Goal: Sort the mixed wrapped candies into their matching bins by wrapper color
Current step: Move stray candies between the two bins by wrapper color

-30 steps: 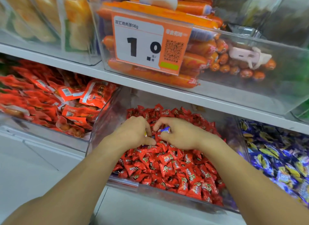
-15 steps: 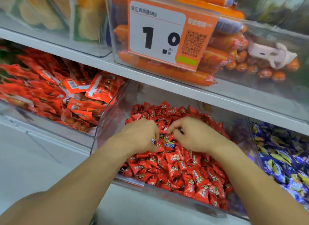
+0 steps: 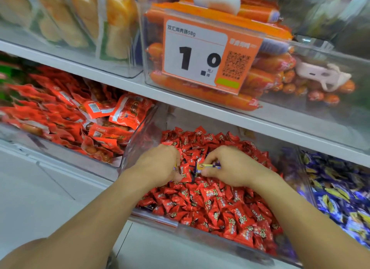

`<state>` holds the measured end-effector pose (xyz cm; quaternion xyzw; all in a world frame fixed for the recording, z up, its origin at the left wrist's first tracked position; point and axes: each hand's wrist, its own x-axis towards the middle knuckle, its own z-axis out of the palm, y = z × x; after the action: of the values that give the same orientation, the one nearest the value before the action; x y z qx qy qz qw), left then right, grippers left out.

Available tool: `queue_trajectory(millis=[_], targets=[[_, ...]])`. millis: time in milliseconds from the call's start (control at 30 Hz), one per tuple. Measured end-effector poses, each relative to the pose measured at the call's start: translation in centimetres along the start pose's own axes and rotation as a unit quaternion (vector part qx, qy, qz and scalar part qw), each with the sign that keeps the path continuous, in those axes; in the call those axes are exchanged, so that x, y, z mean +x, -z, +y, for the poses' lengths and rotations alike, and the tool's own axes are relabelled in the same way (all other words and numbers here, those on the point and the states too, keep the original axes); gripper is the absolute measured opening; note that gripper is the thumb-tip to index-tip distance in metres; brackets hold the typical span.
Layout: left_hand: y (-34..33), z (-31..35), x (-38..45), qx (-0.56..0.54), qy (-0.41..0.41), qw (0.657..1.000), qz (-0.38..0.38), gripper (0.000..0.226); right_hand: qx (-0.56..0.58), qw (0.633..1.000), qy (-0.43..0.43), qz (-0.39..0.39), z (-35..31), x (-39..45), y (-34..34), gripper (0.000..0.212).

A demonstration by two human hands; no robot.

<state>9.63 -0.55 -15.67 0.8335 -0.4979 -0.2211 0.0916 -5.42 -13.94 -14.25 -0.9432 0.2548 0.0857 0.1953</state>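
A: You're in the red bin (image 3: 154,218) now, both hands down on the pile near its middle, and your right hand (image 3: 232,166) has found a stray.

B: That's the blue candy (image 3: 208,166), blue and yellow wrapper, pinched between your right thumb and fingers, lying just above the reds (image 3: 210,204).

A: And your left hand (image 3: 160,164)? Curled, knuckles up, fingers tucked into the pile. There's a sliver of something blue-yellow at its fingertips, but you can't tell from here whether it's gripping a piece or just raking.

B: So the step looks like picking out the wrong-colour pieces. The blue bin (image 3: 306,180) sits right beside this one, at your right, already full of matching wrappers.

A: Next move, I'd say: lift that right hand clear of the reds, swing it over the shared wall, and let go above the blue heap. Keep the pinch firm; that wrapper looks slick and the hold is only on one end.

B: Both forearms come in low from the near edge, angling toward each other, wrists nearly level, hands close but apart.

A: More dark specks show between your hands, possibly more strays.
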Motion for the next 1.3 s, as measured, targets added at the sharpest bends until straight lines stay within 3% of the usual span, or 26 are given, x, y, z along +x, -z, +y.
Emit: queue_trajectory(millis=[233,400,533,600,700,800,933,1100,1200,1300], targets=[[1.1,0.2,-0.6,-0.064,0.040,0.997,-0.005,0.022,0.041,0.999,0.025,-0.012,0.2,1.4,0.0,0.016],[0.1,-0.1,-0.9,-0.031,0.008,0.999,0.009,0.019,-0.073,0.994,0.024,-0.073,0.2,5.4,-1.5,0.015],[-0.3,-0.2,-0.9,-0.034,-0.008,0.999,0.002,0.021,-0.140,0.990,-0.008,-0.014,0.7,6.9,-0.8,0.011],[-0.4,-0.3,-0.8,-0.044,-0.004,0.999,0.009,0.019,-0.127,0.992,-0.012,0.005,0.8,7.0,-0.1,0.022],[-0.7,-0.2,-0.9,-0.048,0.009,0.999,0.008,0.020,-0.100,0.994,0.026,-0.030,0.3,6.8,0.3,0.031],[-0.9,-0.3,-1.0,-0.043,0.020,0.999,-0.002,0.020,-0.148,0.985,0.042,-0.080,-0.6,6.4,-0.3,0.038],[-1.0,-0.4,-1.0,-0.035,0.018,0.999,-0.008,0.018,-0.183,0.978,0.042,-0.089,-1.1,6.5,-1.0,0.048],[-0.7,-0.4,-0.9,-0.049,0.023,0.998,0.015,0.018,-0.090,0.991,0.035,-0.098,-0.9,6.1,-0.8,0.039],[-0.4,-0.2,-1.0,-0.083,0.027,0.995,0.051,0.018,-0.024,0.997,0.024,-0.071,-0.4,5.1,0.5,0.019],[-0.2,0.0,-0.8,-0.137,0.022,0.987,0.077,0.016,0.056,0.998,0.022,-0.027,-0.3,3.6,2.0,0.014]])
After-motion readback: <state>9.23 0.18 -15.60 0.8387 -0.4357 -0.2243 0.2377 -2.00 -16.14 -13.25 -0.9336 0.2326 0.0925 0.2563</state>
